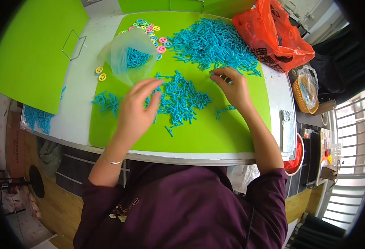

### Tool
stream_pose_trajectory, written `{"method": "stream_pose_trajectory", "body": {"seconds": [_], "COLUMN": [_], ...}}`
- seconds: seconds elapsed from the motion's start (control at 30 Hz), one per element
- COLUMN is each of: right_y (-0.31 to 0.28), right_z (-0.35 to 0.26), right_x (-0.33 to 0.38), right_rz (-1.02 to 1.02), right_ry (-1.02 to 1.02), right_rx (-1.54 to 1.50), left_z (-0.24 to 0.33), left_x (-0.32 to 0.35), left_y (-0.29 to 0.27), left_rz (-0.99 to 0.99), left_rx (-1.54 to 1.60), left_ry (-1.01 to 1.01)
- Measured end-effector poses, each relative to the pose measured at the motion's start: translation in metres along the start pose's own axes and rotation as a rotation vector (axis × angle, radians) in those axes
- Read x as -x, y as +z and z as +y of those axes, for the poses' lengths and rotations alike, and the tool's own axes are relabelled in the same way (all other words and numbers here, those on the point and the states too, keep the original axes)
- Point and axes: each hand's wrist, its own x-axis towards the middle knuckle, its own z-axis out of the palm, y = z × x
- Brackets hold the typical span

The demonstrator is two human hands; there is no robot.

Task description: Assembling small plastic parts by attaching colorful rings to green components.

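My left hand (137,106) is slightly blurred over the left side of the middle pile of small blue plastic pieces (180,99). Its thumb and forefinger are apart, with blue pieces showing around the fingertips; no held piece can be made out. To the right, my right hand (235,88) has its fingers closed in a pinch, with bits of a blue plastic piece showing at the fingertips. Below that hand, a few blue pieces (224,110) lie on the green mat (215,139). A smaller cluster of blue pieces (107,102) sits left of my left hand.
A large blue heap (215,43) covers the mat's far right. Beyond my left hand lies a translucent bag (126,68) with blue pieces, beside colourful rings (161,49). Two yellow rings (102,77) lie left. A red plastic bag (269,33) and phone (288,130) are at the right.
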Motion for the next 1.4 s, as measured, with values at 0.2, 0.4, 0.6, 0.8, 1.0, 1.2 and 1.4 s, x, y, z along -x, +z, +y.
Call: {"method": "stream_pose_trajectory", "body": {"seconds": [0.2,0.4,0.6,0.8,1.0,1.2,1.4], "right_y": [-0.001,-0.010,-0.002,-0.011,-0.012,-0.002,0.006], "right_z": [-0.041,-0.041,-0.039,-0.044,-0.044,-0.062,-0.055], "right_x": [0.017,0.025,0.034,0.028,0.025,0.030,0.035], "right_rz": [-0.192,-0.249,-0.322,-0.476,-0.478,-0.354,-0.284], "right_ry": [0.332,0.148,-0.080,0.280,0.459,0.529,0.565], "right_rx": [-0.782,-0.337,0.087,-0.303,-0.770,-1.030,-1.203], "left_z": [0.018,0.000,-0.006,-0.009,-0.005,-0.005,-0.003], "left_x": [-0.015,-0.015,-0.014,-0.011,-0.006,-0.003,-0.001], "left_y": [0.056,0.052,0.043,0.039,0.047,0.050,0.051], "left_rz": [-0.202,-0.220,-0.286,-0.293,-0.337,-0.339,-0.355], "left_rx": [0.429,0.808,1.034,1.133,1.369,1.414,1.385], "left_ry": [-0.168,-0.419,-0.600,-0.687,-0.819,-0.838,-0.846]}}
